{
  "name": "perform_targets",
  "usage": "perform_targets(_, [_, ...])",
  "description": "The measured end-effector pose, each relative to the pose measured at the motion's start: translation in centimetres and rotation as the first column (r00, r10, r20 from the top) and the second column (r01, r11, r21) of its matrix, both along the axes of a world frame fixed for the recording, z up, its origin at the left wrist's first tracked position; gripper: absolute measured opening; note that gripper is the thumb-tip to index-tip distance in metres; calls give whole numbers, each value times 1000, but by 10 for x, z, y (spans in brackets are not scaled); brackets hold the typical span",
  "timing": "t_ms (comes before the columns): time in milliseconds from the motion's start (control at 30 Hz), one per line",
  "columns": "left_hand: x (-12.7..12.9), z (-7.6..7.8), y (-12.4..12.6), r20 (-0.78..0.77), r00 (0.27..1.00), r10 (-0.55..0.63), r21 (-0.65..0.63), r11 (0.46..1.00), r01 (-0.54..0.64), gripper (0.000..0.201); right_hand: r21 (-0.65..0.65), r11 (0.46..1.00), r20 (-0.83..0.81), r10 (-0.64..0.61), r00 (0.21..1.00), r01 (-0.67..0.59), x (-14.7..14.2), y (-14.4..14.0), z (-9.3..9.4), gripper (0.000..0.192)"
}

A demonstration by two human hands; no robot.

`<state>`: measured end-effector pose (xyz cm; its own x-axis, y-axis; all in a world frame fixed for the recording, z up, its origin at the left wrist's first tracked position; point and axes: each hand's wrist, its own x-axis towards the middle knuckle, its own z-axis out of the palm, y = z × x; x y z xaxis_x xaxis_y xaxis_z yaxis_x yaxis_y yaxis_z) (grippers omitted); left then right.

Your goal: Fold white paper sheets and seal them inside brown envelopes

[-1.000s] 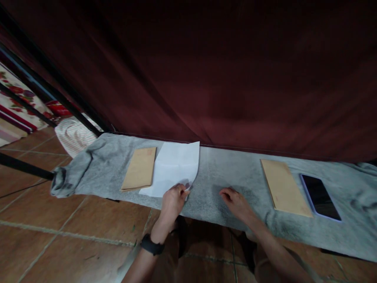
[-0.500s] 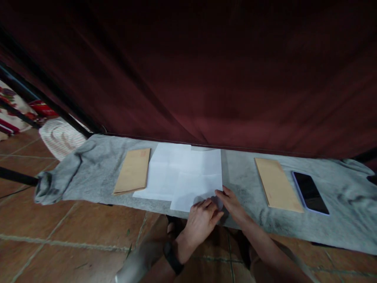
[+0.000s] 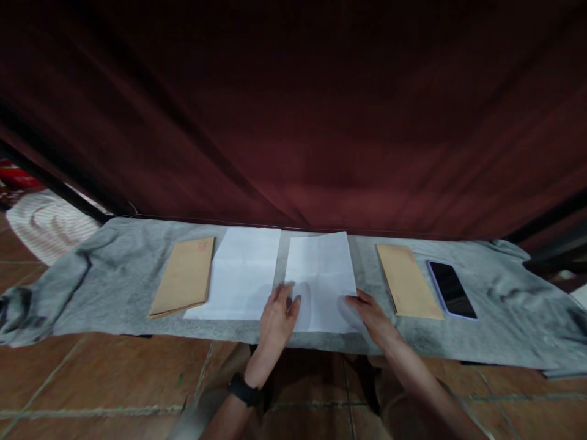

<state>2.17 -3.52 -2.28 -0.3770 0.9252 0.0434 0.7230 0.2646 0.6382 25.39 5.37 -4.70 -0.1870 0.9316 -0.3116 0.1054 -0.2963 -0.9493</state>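
Two white sheets lie side by side on a grey cloth (image 3: 114, 281). My left hand (image 3: 279, 316) rests flat on the near left corner of the right sheet (image 3: 323, 275), fingers spread. My right hand (image 3: 369, 310) presses that sheet's near right corner. The left sheet (image 3: 241, 275) lies untouched just left of my left hand. A brown envelope (image 3: 183, 278) sits to the left of the sheets, and another brown envelope (image 3: 406, 280) lies just right of my right hand.
A black phone (image 3: 450, 289) lies beside the right envelope. A dark red curtain (image 3: 293, 122) hangs behind the cloth. Brown floor tiles (image 3: 92, 385) run in front. A striped fabric (image 3: 46, 223) lies at far left, by black metal bars.
My left hand lifted a white sheet off the stack and drew it to the right; both hands now hold it flat beside the other sheet. The camera view turned right.
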Motion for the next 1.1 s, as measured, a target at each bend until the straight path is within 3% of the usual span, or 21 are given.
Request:
perform_targets(133, [13, -5, 2, -114, 989, -90, 10, 996, 92, 36, -68, 998, 4, -11, 1000, 11, 12, -2, 4, 41])
perform_targets(233, [30, -6, -1, -201, 953, -228, 58, 968, 244, 40, -52, 999, 12, 12, 1000, -11, 19, -2, 6, 41])
perform_targets(433, [60, -10, -10, -392, 754, -527, 21, 814, 580, 69, 114, 993, 165, 12, 986, -31, 23, 3, -4, 28])
perform_targets(500, [65, -14, -11, -406, 712, -573, -18, 784, 621, 69, 162, 986, 236, 5, 972, -44, 25, 4, -9, 36])
perform_targets(700, [76, -18, -11, -492, 649, -580, -43, 761, 647, 54, 207, 974, 412, -5, 911, -88, 40, 5, -19, 78])
perform_targets(833, [85, -18, -15, -555, 599, -578, -65, 748, 661, 47, 327, 893, 649, 25, 760, -308, 41, -2, -9, 66])
perform_targets(967, [93, -19, -19, -626, 558, -545, -88, 760, 644, 48, 358, 821, 826, -56, 560, -445, 38, -15, 4, 59])
perform_targets(1033, [95, -19, -19, -638, 552, -537, -87, 762, 641, 48, 434, 763, 839, -147, 524, -480, 38, -17, 7, 57])
perform_targets(1100, [95, -20, -18, -627, 561, -541, -77, 759, 646, 48, 520, 681, 811, -204, 548, -515, 36, -15, 6, 51])
